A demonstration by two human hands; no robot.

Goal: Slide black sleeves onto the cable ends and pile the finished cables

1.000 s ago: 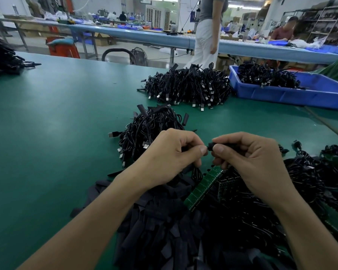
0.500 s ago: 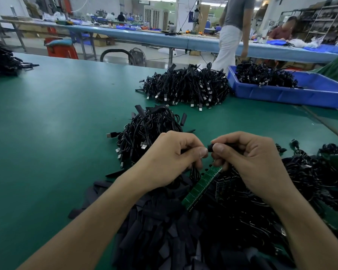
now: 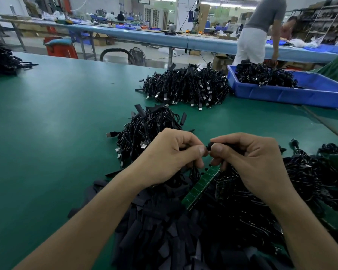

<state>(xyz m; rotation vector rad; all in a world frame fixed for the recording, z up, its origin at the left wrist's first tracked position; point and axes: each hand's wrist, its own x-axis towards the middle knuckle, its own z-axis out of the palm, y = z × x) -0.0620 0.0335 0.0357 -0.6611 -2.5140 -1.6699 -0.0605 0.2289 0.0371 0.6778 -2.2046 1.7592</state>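
Note:
My left hand and my right hand meet thumb to thumb above the green table. The right hand pinches a black sleeve whose open end points at the left fingertips. The left hand grips a thin black cable end, mostly hidden by the fingers. A heap of loose black sleeves lies under my forearms. Just beyond the left hand sits a small pile of cables with sleeves on. Unsleeved cables spread to the right.
A larger cable pile lies farther back, beside a blue bin holding more cables. A green circuit strip lies between my wrists. Another black heap sits far left. A person stands behind the bin.
Both hands stay pinched together at the same spot. The person in the background has walked to the right, toward the blue bin.

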